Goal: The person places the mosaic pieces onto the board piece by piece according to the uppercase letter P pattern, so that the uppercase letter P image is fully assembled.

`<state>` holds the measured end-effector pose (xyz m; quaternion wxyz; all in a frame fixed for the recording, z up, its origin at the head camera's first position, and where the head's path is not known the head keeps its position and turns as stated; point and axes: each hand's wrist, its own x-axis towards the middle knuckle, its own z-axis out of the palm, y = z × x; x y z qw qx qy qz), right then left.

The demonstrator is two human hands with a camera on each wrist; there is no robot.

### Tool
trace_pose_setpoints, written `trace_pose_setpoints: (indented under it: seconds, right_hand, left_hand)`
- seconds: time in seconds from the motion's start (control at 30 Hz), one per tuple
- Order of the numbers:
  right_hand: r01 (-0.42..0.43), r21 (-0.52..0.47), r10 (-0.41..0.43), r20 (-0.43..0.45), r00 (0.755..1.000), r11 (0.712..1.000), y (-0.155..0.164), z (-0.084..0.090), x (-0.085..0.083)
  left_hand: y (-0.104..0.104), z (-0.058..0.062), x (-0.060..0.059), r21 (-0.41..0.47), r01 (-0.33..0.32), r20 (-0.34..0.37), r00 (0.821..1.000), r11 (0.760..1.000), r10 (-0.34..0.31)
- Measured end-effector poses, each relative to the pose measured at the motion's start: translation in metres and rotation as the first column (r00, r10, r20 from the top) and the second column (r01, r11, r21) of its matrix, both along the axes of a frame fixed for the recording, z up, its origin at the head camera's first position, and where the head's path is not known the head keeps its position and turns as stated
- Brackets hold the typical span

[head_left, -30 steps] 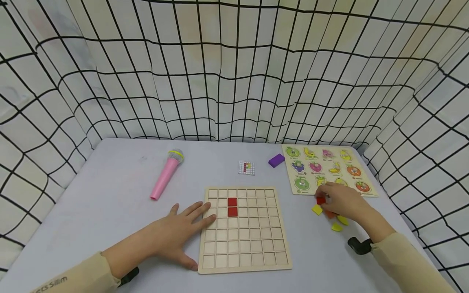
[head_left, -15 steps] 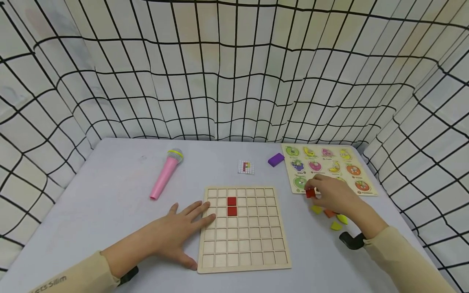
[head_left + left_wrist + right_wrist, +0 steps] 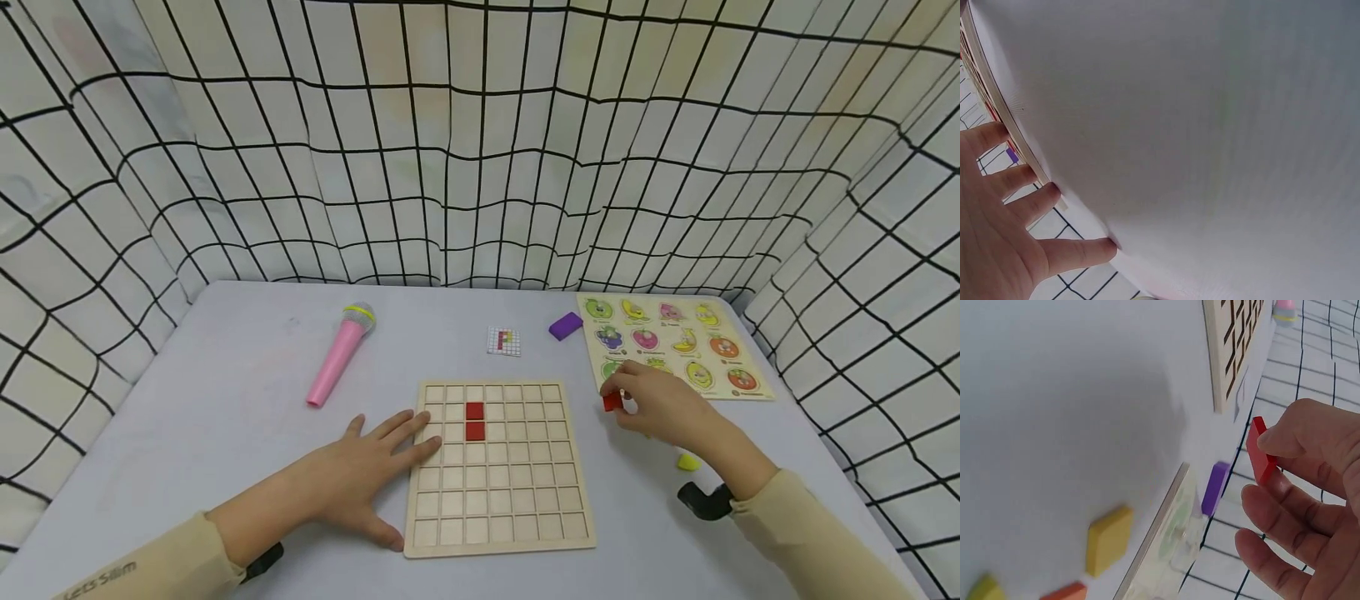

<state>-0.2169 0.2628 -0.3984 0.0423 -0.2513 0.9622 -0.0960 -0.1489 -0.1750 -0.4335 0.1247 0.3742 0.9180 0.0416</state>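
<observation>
A wooden grid board point(image 3: 501, 517) lies on the grey table, with two red square tiles point(image 3: 475, 421) set in its upper middle cells. My left hand point(image 3: 367, 475) rests flat on the table, fingers spread, touching the board's left edge point(image 3: 1007, 115). My right hand point(image 3: 660, 408) hovers just right of the board and pinches a red square tile point(image 3: 612, 402) between thumb and fingers point(image 3: 1272, 500); the red tile point(image 3: 1260, 459) shows edge-on in the right wrist view. A yellow piece point(image 3: 687, 462) lies on the table beside the right wrist.
A pink toy microphone point(image 3: 339, 357) lies at the left. A small pattern card point(image 3: 504, 342) and a purple block point(image 3: 566, 326) sit behind the board. A fruit peg puzzle point(image 3: 675, 343) is at the far right. Loose yellow point(image 3: 1109, 540) and orange point(image 3: 1063, 592) pieces lie near it. Netted walls surround the table.
My right hand has lifted the red tile from the loose pile and carried it left toward the grid board. The left hand has stayed put.
</observation>
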Motion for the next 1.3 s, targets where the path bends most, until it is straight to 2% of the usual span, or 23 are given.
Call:
trace_pose_setpoints:
  seconds: [0.23, 0.53, 0.9, 1.1, 1.3]
  right_hand:
    - [-0.067, -0.047, 0.067, -0.002, 0.998, 0.997, -0.024, -0.002, 0.009]
    - [-0.147, -0.075, 0.143, -0.06, 0.988, 0.986, -0.052, -0.001, 0.011]
    - [-0.204, -0.089, 0.203, -0.02, 0.979, 0.975, -0.083, -0.016, 0.014]
    - [-0.289, -0.112, 0.284, -0.057, 0.957, 0.951, -0.101, -0.023, 0.017]
    - [-0.37, -0.085, 0.363, -0.089, 0.928, 0.925, -0.119, -0.026, 0.019]
  left_hand:
    - [-0.001, -0.001, -0.001, -0.005, -0.002, 0.006, 1.0, 1.0, 0.002]
    - [-0.001, -0.001, -0.001, -0.018, 0.001, 0.002, 1.0, 1.0, -0.001]
    - [0.0, -0.001, -0.001, -0.007, 0.01, -0.004, 1.0, 1.0, -0.01]
    - [0.0, 0.001, -0.001, 0.005, 0.014, -0.015, 1.0, 1.0, -0.014]
    - [0.0, 0.001, -0.001, 0.001, 0.007, -0.016, 1.0, 1.0, -0.007]
